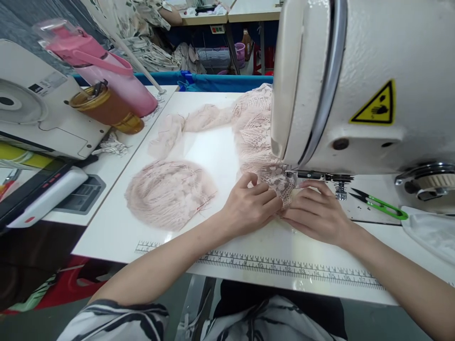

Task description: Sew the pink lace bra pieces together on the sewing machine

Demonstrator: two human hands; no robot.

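Pale pink lace fabric [254, 128] lies bunched across the white table and runs under the head of the sewing machine [369, 85]. My left hand [250, 203] has its fingers curled on the near edge of the lace, just left of the needle area. Close beside it, my right hand [316, 210] pinches the same edge in front of the presser foot. The fingertips of both hands nearly meet. A round heap of pink lace [170, 194] rests on the table to the left, joined to the rest by a thin gathered strip.
Green thread snips [380, 204] lie right of the needle area, near white cloth [432, 232]. A printed ruler [261, 263] runs along the front edge. At the left stand a pink bottle [103, 71], an amber cup [110, 109] and another machine [39, 104]. Another person's arm [170, 15] shows behind.
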